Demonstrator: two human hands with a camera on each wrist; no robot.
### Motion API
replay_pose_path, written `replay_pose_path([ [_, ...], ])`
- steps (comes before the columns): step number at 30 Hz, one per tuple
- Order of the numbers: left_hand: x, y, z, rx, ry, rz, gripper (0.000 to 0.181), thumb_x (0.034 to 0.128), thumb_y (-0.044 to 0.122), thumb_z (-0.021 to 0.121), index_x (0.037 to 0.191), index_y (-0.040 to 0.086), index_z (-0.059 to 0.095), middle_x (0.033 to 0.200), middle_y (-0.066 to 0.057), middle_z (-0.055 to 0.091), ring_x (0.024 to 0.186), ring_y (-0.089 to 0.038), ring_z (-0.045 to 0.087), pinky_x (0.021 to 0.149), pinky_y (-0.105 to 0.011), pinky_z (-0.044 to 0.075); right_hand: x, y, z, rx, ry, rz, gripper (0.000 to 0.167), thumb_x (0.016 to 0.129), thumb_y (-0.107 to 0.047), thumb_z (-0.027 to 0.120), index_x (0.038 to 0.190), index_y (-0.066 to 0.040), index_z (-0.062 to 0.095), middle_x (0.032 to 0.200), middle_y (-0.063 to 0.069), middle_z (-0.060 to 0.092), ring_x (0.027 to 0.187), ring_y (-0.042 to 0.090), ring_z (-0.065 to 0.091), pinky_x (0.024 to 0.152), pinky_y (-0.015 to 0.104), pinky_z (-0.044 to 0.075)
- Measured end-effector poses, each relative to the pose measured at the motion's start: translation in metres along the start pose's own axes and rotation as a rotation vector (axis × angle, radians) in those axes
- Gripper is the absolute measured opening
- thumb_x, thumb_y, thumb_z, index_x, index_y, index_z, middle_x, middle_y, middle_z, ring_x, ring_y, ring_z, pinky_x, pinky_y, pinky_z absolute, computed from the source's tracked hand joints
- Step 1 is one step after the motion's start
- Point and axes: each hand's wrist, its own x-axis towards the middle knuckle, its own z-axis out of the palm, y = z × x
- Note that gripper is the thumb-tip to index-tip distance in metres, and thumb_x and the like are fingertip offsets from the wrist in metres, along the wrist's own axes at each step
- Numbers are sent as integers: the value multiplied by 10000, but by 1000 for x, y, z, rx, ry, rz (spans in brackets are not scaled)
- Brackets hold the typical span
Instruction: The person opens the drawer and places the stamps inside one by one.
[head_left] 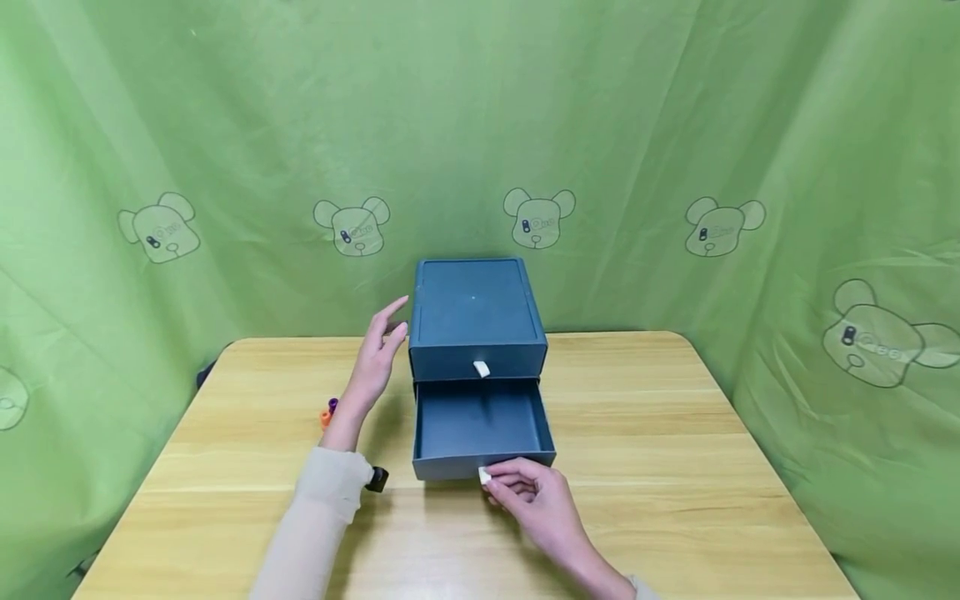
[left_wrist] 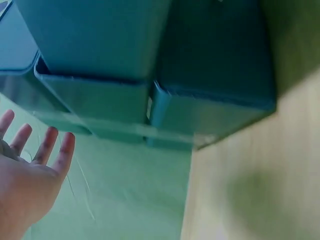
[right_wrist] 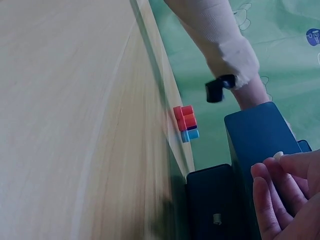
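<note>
A dark blue drawer unit point(head_left: 477, 304) stands on the table, its middle drawer point(head_left: 480, 417) pulled out; the part of this drawer's inside that shows holds nothing. My right hand point(head_left: 543, 504) pinches the white knob point(head_left: 484, 476) on that drawer's front, thumb against fingers. In the right wrist view, a lower drawer point(right_wrist: 210, 195) with its own white knob point(right_wrist: 216, 219) sits closer to the table. My left hand point(head_left: 377, 350) is beside the unit's left side with fingers extended; the left wrist view shows its fingers point(left_wrist: 64, 152) spread near the unit. Whether they touch it I cannot tell.
Small orange and purple pieces point(head_left: 328, 412) lie on the wooden table point(head_left: 660, 467), left of the unit behind my left forearm. Red and blue ones point(right_wrist: 186, 122) appear in the right wrist view. A green curtain point(head_left: 637, 125) hangs behind and along both sides.
</note>
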Motion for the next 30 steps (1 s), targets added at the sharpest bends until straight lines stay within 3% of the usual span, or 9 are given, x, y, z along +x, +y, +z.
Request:
replay_pose_path([
  [4, -13, -12, -11, 36, 9, 0, 503, 1106, 340, 470, 1593, 247, 387, 1613, -80, 397, 1368, -369, 468, 1158, -604, 368, 0, 0, 0, 5, 1, 0, 158, 921, -138, 781, 1078, -119, 779, 956, 114, 793, 870, 339, 769, 725, 256, 619],
  [11, -42, -33, -29, 130, -3, -50, 482, 1093, 312, 518, 1565, 280, 428, 1565, -96, 462, 1392, -376, 475, 1148, -579, 396, 1, 0, -1, 6, 4, 4, 159, 915, -132, 785, 1074, -118, 782, 955, 122, 792, 863, 335, 771, 725, 259, 620],
  [16, -59, -46, -47, 203, -16, -30, 488, 1086, 250, 540, 1562, 227, 434, 1547, -138, 472, 1384, -417, 464, 1139, -620, 384, 1, 0, -2, 2, 9, 6, 159, 916, -135, 784, 1074, -120, 782, 953, 111, 792, 861, 339, 769, 726, 260, 620],
  [20, -71, -51, -62, 256, -14, -53, 512, 1068, 224, 578, 1560, 221, 438, 1547, -145, 478, 1376, -425, 468, 1133, -624, 391, 2, 0, -2, 6, 9, 13, 155, 915, -136, 786, 1069, -120, 781, 971, 154, 787, 860, 341, 768, 725, 257, 618],
  [30, -101, -62, -91, 378, -18, -103, 615, 1011, 206, 676, 1571, 169, 423, 1549, -158, 480, 1364, -432, 478, 1104, -618, 428, 3, 0, 0, 5, 8, 13, 153, 914, -126, 785, 1067, -121, 783, 952, 107, 793, 847, 293, 773, 730, 269, 621],
])
